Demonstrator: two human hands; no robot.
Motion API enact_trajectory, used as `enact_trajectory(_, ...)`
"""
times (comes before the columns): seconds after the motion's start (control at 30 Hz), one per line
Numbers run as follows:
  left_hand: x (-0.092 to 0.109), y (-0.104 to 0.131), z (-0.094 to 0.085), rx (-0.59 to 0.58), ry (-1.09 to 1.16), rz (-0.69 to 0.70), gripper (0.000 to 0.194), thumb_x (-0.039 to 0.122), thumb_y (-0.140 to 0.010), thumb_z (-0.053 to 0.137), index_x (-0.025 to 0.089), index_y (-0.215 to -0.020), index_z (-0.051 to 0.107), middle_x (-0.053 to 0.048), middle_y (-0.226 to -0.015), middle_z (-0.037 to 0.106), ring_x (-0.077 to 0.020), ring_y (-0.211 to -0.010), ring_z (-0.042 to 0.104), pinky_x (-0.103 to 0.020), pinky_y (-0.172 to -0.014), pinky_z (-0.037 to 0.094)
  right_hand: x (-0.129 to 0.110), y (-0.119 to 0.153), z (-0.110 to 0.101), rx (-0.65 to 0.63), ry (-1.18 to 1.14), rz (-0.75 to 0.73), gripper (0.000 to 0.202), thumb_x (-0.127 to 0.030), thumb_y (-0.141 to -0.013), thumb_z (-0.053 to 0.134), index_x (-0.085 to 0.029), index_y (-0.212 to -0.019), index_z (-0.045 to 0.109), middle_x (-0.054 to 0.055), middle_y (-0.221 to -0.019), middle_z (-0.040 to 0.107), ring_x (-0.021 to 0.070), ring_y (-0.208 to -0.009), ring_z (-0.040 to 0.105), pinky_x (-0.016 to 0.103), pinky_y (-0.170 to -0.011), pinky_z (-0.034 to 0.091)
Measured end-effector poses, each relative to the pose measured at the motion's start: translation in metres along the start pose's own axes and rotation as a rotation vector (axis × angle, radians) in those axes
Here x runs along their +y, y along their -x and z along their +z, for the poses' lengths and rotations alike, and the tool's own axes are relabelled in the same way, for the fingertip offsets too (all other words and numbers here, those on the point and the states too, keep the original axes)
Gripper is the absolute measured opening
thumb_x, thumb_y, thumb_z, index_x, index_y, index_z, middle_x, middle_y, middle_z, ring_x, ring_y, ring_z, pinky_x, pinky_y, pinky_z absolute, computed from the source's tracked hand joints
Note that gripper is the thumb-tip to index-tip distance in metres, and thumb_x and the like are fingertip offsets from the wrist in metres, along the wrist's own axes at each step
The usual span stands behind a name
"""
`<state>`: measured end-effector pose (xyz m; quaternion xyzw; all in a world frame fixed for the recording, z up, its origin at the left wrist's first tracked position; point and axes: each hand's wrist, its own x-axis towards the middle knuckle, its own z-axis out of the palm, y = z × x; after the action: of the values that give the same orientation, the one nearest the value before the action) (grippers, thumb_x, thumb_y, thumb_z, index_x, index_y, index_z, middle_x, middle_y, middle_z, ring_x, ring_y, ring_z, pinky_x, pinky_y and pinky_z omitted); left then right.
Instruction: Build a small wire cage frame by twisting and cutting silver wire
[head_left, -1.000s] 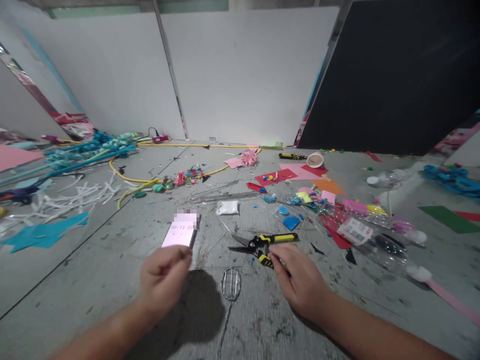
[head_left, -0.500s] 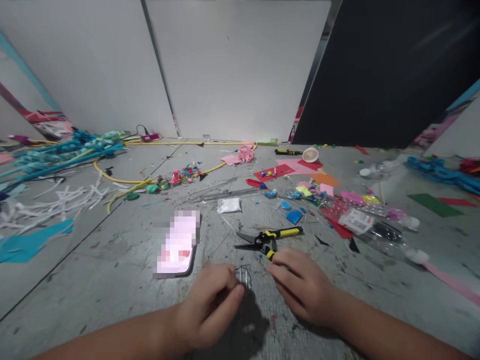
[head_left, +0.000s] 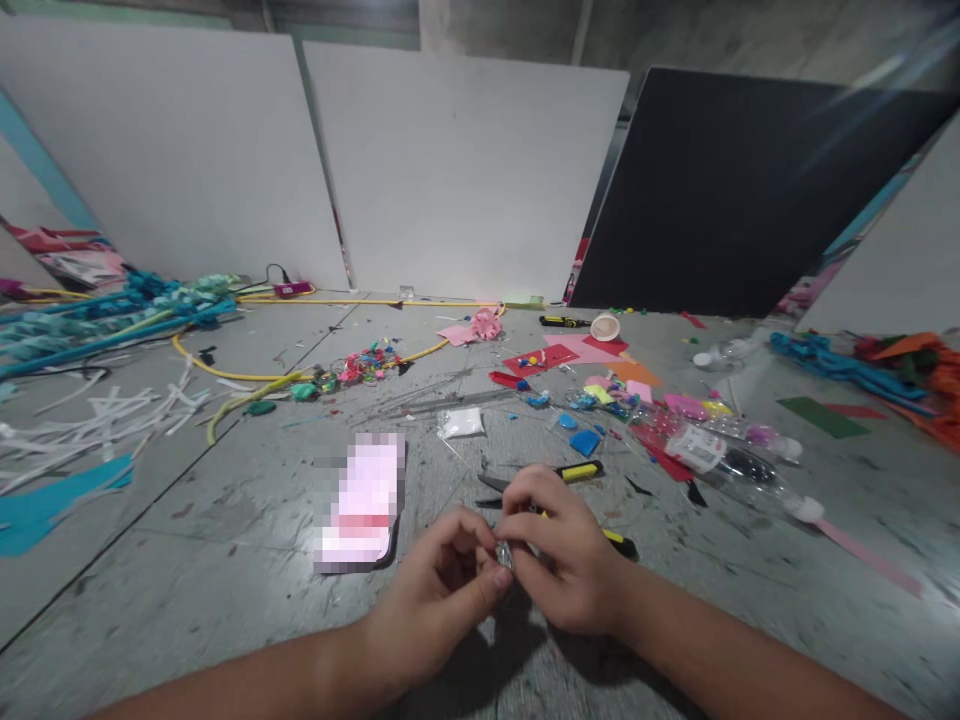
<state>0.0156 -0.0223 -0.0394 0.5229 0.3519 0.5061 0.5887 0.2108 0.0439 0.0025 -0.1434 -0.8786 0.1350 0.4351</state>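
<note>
Wire of thin, silvery metal [head_left: 504,555] sits at the meeting point of both hands, low in the middle of the view, pinched by the curled thumb and fingers of the left hand [head_left: 442,585], while the right hand [head_left: 566,550], its fingers drawn in close, works at the same small piece. The metal appears already bent into shape, though fingers hide most of it, so how much shaping is left cannot be told. Pruning shears with yellow-and-black handles [head_left: 581,470] lie on the grey, scuffed floor [head_left: 247,620], partly behind the right hand, blades apart; they seem out of use at this stage. Among the containers, a large clear plastic bottle with a white cap [head_left: 772,490] lies on its side to the right, a dark mass showing through it, whether inside or behind is unclear. A beige paper cup [head_left: 605,328] is tipped over farther back, its mouth facing forward, any contents too small to make out. A small clear packet [head_left: 463,422] beyond the shears seems to hold something white.
</note>
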Motion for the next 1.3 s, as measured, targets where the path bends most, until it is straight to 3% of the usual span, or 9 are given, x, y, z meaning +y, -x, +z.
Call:
enact_trajectory(0.1,-0.002,-0.005,-0.001,0.039,0.068,-0.022,0.041,0.058,-0.096,0.084,0.025,-0.099,0.059,0.004,-0.077,0.056,-0.0111,-0.066,0.047,-0.025,-0.061,0.037,0.003,-0.008,0.008,0.076,-0.047,0.046,0.017,-0.006,-0.09,0.059,-0.021,-0.094,0.066,0.004,-0.097,0.061,0.0188,-0.09,0.06,0.037,-0.082,0.053)
enact_trajectory(0.2,-0.003,-0.008,-0.003,0.061,0.082,-0.037,0.04,0.058,-0.094,0.086,0.025,-0.107,0.066,0.003,-0.077,0.055,-0.0114,-0.067,0.046,-0.025,-0.062,0.037,0.008,-0.005,0.012,0.128,-0.099,0.104,0.021,-0.005,-0.092,0.06,-0.023,-0.099,0.069,0.003,-0.1,0.065,0.0176,-0.093,0.066,0.036,-0.086,0.057)
enact_trajectory(0.4,-0.008,-0.008,-0.006,0.064,0.079,-0.089,0.041,0.058,-0.094,0.086,0.026,-0.117,0.075,0.002,-0.077,0.053,-0.0114,-0.067,0.045,-0.026,-0.061,0.035,0.018,0.016,0.029,0.343,-0.367,0.451,0.021,-0.012,-0.096,0.07,-0.027,-0.11,0.071,0.005,-0.116,0.07,0.0147,-0.1,0.075,0.023,-0.079,0.064)
enact_trajectory(0.53,-0.007,-0.005,-0.008,0.076,0.051,-0.093,0.033,0.054,-0.096,0.085,0.028,-0.115,0.075,0.002,-0.078,0.053,-0.0119,-0.069,0.046,-0.027,-0.063,0.036,0.015,0.021,0.034,0.249,-0.444,0.642,0.009,-0.023,-0.101,0.07,-0.022,-0.108,0.073,0.003,-0.094,0.077,0.0147,-0.085,0.076,0.024,-0.076,0.063)
enact_trajectory(0.63,-0.002,-0.002,-0.007,0.057,0.011,-0.112,0.027,0.053,-0.1,0.081,0.027,-0.106,0.074,0.002,-0.078,0.055,-0.0122,-0.069,0.045,-0.028,-0.062,0.036,0.009,0.018,0.029,0.122,-0.421,0.615,0.011,-0.024,-0.102,0.066,-0.021,-0.096,0.075,0.002,-0.084,0.075,0.0134,-0.076,0.071,0.023,-0.069,0.057)
enact_trajectory(0.9,0.0,0.003,-0.002,0.041,-0.079,-0.116,0.035,0.057,-0.101,0.076,0.023,-0.099,0.069,-0.001,-0.078,0.056,-0.0159,-0.072,0.048,-0.032,-0.066,0.04,0.008,0.019,0.022,0.094,-0.473,0.586,0.008,-0.022,-0.095,0.073,-0.021,-0.103,0.073,0.001,-0.085,0.076,0.0135,-0.074,0.072,0.024,-0.068,0.059)
enact_trajectory(1.0,-0.001,0.006,-0.003,0.038,-0.185,-0.072,0.031,0.053,-0.104,0.072,0.023,-0.098,0.07,-0.001,-0.076,0.056,-0.0162,-0.07,0.049,-0.032,-0.064,0.04,0.008,0.019,0.022,0.078,-0.48,0.567,0.007,-0.021,-0.094,0.073,-0.022,-0.101,0.071,0.0,-0.085,0.074,0.0121,-0.073,0.07,0.023,-0.067,0.058)
enact_trajectory(1.17,0.006,0.008,-0.005,0.025,-0.5,0.101,0.021,0.039,-0.11,0.063,0.024,-0.099,0.074,-0.006,-0.082,0.07,-0.019,-0.074,0.06,-0.035,-0.069,0.047,0.006,0.019,0.021,0.062,-0.484,0.518,0.007,-0.016,-0.091,0.069,-0.023,-0.093,0.068,-0.002,-0.081,0.068,0.0112,-0.072,0.065,0.022,-0.066,0.054)
enact_trajectory(1.3,0.008,0.004,-0.005,0.007,-0.557,0.173,0.02,0.03,-0.108,0.065,0.024,-0.092,0.074,-0.007,-0.083,0.072,-0.0202,-0.077,0.064,-0.037,-0.071,0.048,0.004,0.019,0.02,0.029,-0.489,0.482,0.008,-0.015,-0.093,0.066,-0.023,-0.095,0.067,-0.002,-0.081,0.066,0.0119,-0.072,0.062,0.023,-0.067,0.053)
